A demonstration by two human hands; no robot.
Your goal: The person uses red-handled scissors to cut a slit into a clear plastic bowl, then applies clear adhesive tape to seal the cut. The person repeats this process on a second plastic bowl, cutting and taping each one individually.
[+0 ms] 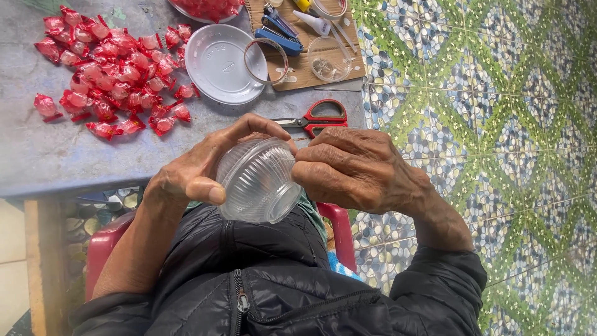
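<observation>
I cradle the ribbed clear plastic cup [258, 180] over my lap, my left hand [199, 168] wrapped round its side, my right hand [354, 168] pinching its rim; it seems light, thin, slippery, easily crushed.

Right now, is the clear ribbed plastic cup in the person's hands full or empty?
Empty: the clear ribbed plastic cup, tipped sideways between left hand and right hand, shows nothing inside.

A clear ribbed plastic cup [258, 180] is lying tilted on its side above the lap, its rim facing lower right
</observation>
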